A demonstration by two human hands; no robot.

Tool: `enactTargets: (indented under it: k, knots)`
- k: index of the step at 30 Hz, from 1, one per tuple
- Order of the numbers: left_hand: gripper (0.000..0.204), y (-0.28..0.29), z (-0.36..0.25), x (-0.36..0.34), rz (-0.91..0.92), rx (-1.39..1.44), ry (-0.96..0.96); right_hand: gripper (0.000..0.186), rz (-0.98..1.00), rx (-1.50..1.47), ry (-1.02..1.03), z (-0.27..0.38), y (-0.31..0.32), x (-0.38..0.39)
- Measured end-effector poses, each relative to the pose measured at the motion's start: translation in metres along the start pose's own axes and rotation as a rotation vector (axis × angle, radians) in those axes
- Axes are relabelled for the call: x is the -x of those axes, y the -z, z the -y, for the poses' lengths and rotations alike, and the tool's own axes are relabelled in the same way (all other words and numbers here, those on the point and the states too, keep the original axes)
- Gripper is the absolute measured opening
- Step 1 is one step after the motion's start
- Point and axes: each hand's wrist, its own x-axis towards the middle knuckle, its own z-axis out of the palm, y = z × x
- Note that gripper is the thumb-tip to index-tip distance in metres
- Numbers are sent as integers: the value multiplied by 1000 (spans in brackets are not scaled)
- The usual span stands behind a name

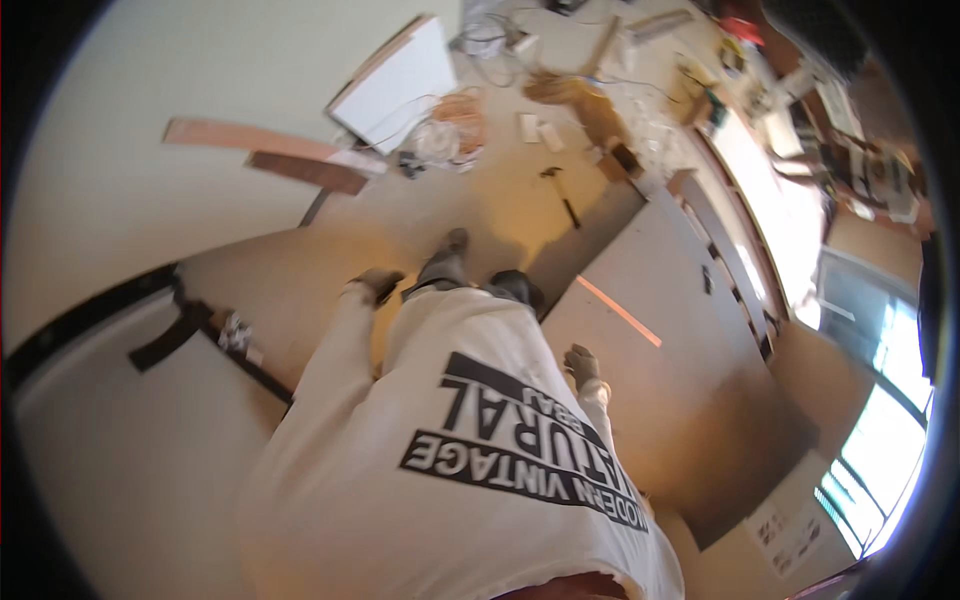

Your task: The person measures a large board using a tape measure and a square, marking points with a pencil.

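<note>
Presently, left hand: I have it hanging low at the body's left side, nearest the dark trouser leg; too blurred for me to tell whether its fingers are apart or together
Right hand: I see it on the other side of the white shirt, just beside the large grey panel; whether it touches I cannot tell, nor whether its fingers are closed
Grey panel: to the right of the body, a broad flat surface running away from me, brownish toward its near end
Orange strip: narrow and straight, lying on that panel, ahead of the right hand
Hammer: on the floor beyond the feet, near the panel's far corner
Orange cable coil: further off, beside a tilted white board
Brown planks: ahead and to the left, one partly overlapping another
</note>
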Motion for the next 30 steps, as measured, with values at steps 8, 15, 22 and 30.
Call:
enactTargets:
  k: [8, 15, 22, 30]
  knots:
    - [37, 16, 97, -4, -68, 480, 34, 51, 11, 237, 160, 100, -30, -14]
    - [39, 0, 89, -8, 65, -33, 7, 50, -82, 121, 285, 183, -12, -28]
    - [38, -1, -50, -43, 48, -306, -115, 46, -157, 0, 167, 146, 47, -93]
    - [38, -53, -285, -37, -39, -282, -156, 47, -95, 147, -22, 61, 116, -160]
